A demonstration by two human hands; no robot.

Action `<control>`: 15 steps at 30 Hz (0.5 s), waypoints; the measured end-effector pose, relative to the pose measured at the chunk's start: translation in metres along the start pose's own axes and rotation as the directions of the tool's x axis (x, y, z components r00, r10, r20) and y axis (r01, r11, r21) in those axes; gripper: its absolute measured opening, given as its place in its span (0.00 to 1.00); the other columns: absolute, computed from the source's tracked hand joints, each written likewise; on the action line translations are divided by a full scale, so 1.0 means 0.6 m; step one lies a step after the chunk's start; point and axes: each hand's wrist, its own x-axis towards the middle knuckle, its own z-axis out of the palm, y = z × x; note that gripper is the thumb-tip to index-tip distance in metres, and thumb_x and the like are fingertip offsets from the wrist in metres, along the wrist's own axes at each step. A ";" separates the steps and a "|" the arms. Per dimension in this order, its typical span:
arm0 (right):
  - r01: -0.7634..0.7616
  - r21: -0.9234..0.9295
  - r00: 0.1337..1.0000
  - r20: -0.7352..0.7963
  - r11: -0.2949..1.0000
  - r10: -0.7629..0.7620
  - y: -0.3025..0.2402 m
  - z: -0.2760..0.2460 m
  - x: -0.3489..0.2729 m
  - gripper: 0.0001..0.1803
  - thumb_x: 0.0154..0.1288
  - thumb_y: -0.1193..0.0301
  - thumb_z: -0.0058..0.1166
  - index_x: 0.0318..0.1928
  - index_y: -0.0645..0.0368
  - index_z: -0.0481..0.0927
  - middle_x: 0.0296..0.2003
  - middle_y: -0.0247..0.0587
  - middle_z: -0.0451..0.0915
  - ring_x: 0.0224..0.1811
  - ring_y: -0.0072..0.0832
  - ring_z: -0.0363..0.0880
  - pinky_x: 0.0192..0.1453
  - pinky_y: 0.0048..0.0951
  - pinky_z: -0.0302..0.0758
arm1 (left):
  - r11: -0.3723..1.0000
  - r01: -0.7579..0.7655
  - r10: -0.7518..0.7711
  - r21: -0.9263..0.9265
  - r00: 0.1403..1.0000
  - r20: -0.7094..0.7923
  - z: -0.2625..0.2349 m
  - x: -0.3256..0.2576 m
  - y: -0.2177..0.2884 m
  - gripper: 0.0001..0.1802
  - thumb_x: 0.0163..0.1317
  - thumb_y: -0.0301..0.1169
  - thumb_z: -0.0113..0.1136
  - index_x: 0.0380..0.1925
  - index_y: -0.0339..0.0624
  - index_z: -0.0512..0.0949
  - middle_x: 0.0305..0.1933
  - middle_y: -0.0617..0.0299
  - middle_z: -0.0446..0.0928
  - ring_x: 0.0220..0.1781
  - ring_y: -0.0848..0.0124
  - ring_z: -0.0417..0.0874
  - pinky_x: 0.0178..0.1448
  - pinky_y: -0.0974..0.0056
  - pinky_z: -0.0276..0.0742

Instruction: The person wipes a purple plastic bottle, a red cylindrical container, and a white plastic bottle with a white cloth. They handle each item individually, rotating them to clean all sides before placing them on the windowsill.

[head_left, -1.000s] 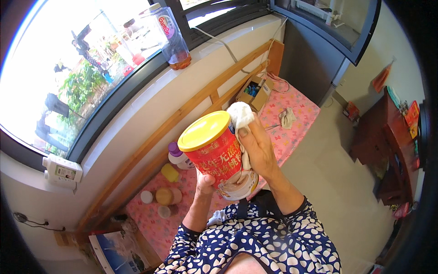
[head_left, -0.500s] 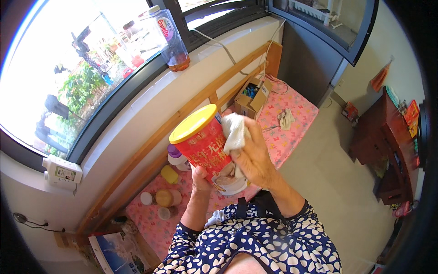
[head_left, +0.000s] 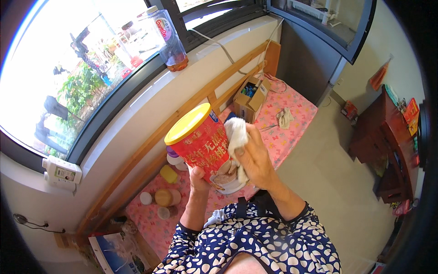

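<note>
A large red canister [head_left: 205, 146] with a yellow lid [head_left: 188, 124] is held up in front of me, its top tilted to the left. My left hand [head_left: 199, 179] grips it low on its near left side; the thumb shows and the other fingers are hidden behind it. In my right hand [head_left: 256, 157] is a bunched white cloth [head_left: 236, 135], pressed along the canister's right side. Some of the right fingers are covered by the cloth and the canister.
Below lies a pink patterned cloth surface [head_left: 299, 107] bearing a cardboard box [head_left: 252, 101], a crumpled rag [head_left: 285, 118], a yellow block [head_left: 169, 174] and several jars [head_left: 164, 197]. A wooden rail [head_left: 150, 148] runs along the window wall. A plastic jar [head_left: 171, 45] stands on the sill.
The canister has shifted slightly left, and its lid has moved a little. My right hand with the cloth has slid slightly down and away from the lid.
</note>
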 end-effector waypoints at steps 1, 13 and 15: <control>-0.129 0.088 0.992 0.023 0.988 0.127 0.005 -0.004 0.001 0.17 0.69 0.66 0.44 0.50 0.67 0.72 0.52 0.54 0.68 0.49 0.47 0.67 0.54 0.37 0.66 | 1.000 -0.003 0.003 0.002 1.000 -0.003 -0.002 -0.003 -0.001 0.51 0.40 0.51 0.73 0.60 0.35 0.61 0.54 0.53 0.74 0.52 0.62 0.79 0.55 0.57 0.78; -0.097 -0.032 0.995 -0.022 0.995 0.096 0.020 0.004 -0.022 0.20 0.70 0.62 0.42 0.52 0.67 0.71 0.49 0.55 0.68 0.50 0.47 0.66 0.57 0.40 0.62 | 0.980 -0.164 0.177 0.113 0.977 -0.122 0.013 0.016 -0.007 0.39 0.52 0.58 0.57 0.57 0.41 0.67 0.53 0.56 0.76 0.52 0.62 0.78 0.57 0.56 0.75; 0.033 -0.187 0.996 -0.078 0.982 -0.048 0.011 0.011 -0.030 0.21 0.69 0.64 0.43 0.54 0.67 0.70 0.51 0.57 0.66 0.52 0.51 0.65 0.58 0.43 0.60 | 0.975 -0.185 0.199 0.121 0.973 -0.116 0.016 0.016 -0.005 0.39 0.52 0.57 0.57 0.57 0.42 0.67 0.53 0.56 0.75 0.53 0.61 0.77 0.59 0.56 0.74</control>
